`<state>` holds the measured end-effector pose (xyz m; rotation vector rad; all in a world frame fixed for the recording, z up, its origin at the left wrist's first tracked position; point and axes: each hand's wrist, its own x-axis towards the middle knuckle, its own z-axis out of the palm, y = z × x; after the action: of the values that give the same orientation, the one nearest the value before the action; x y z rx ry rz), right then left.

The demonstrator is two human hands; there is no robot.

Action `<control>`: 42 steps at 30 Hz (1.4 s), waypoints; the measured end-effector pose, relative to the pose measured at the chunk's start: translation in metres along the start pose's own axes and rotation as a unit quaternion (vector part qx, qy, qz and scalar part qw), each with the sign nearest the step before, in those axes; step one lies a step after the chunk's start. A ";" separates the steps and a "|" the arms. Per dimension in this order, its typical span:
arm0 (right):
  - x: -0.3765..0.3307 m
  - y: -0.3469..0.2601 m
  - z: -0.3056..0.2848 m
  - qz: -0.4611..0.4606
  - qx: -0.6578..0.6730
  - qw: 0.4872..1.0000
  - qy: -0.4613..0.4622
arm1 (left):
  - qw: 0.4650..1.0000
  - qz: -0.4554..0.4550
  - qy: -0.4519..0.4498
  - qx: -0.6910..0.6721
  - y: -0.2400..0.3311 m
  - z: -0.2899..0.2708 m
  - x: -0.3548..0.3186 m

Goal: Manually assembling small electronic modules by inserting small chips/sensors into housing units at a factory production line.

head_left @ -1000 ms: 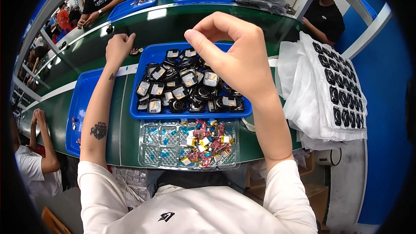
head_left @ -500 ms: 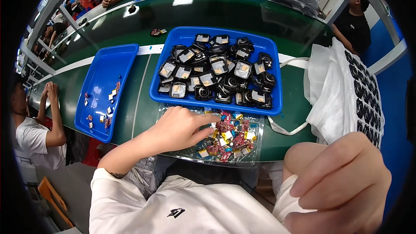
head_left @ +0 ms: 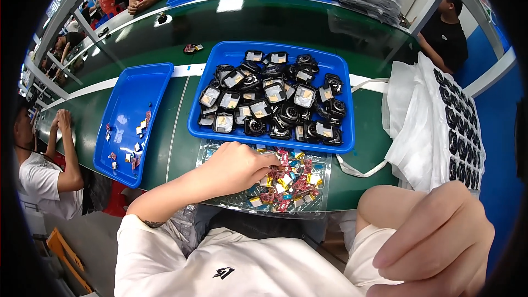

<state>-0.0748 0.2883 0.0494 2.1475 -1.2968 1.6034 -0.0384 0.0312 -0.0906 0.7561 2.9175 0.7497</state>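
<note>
My left hand [head_left: 236, 168] reaches over a clear plastic tray [head_left: 220, 202] heaped with small red circuit boards [head_left: 283, 179] joined to silvery, yellow-taped battery cells. Its index finger and thumb are bent together at the heap's upper left; whatever is between the fingertips is too small to make out. Close to the camera at lower right, my right hand [head_left: 440, 242] is raised with curled fingers. Their tips are turned away, so anything inside stays hidden. Just beyond the clear tray stands a blue tray [head_left: 350, 115] full of black smartwatch housings [head_left: 275, 92], some showing pale inner faces.
Another blue tray [head_left: 127, 77] to the left holds a few scattered boards and cells. A white bag [head_left: 404, 104] and a sheet of black watch parts [head_left: 459, 121] stand at right. A green conveyor belt [head_left: 264, 25] runs behind. Co-workers sit at left and across.
My left index finger has bent down into the heap of boards, nearer the thumb. My right hand has sunk slightly. The whole view has shifted a little.
</note>
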 end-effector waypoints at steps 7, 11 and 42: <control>-0.011 -0.019 -0.004 0.222 0.000 0.975 -0.016 | 0.999 0.025 -0.022 0.023 0.001 0.000 0.003; 0.046 -0.033 0.006 0.558 -0.003 0.826 -0.084 | 1.000 0.021 -0.002 0.015 -0.005 0.000 -0.003; 0.028 0.062 0.024 0.121 -0.172 0.977 0.018 | 0.986 0.147 0.072 0.032 -0.037 0.031 -0.001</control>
<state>-0.1008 0.2216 0.0418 1.8011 -1.7339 1.3608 -0.0496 0.0161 -0.1349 1.2079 3.0056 0.7630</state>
